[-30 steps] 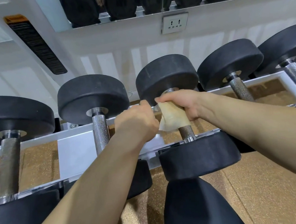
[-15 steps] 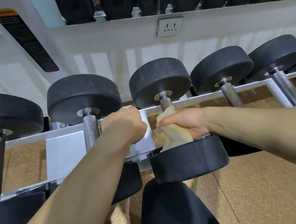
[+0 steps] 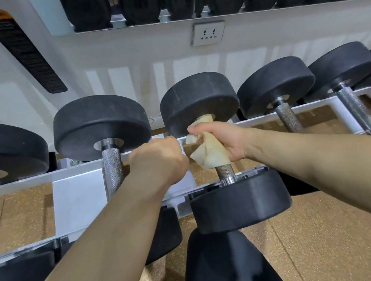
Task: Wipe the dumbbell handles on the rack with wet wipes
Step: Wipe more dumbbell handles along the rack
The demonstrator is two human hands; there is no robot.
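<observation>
The right hand had its fingers clamped round the wet wipe wrapping the dumbbell handle. Just beside them, the left hand curled at the rack, its grip unclear.

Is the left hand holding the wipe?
No, the right hand grips the wipe around the dumbbell handle; the left hand is beside it.

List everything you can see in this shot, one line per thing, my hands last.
dumbbells: six in the row, black and steel, on the rack; end ones cut off.
upper dumbbell heads: count unclear, black, top edge.
rack: one, white, across the frame.
wet wipe: one, cream, wrapped round the third dumbbell's handle.
wall socket: one, white, on the wall above.
floor: tan, speckled, below the rack.
left hand: one, curled at the rack rail, grip hidden.
right hand: one, grips the wet wipe on that handle.
</observation>
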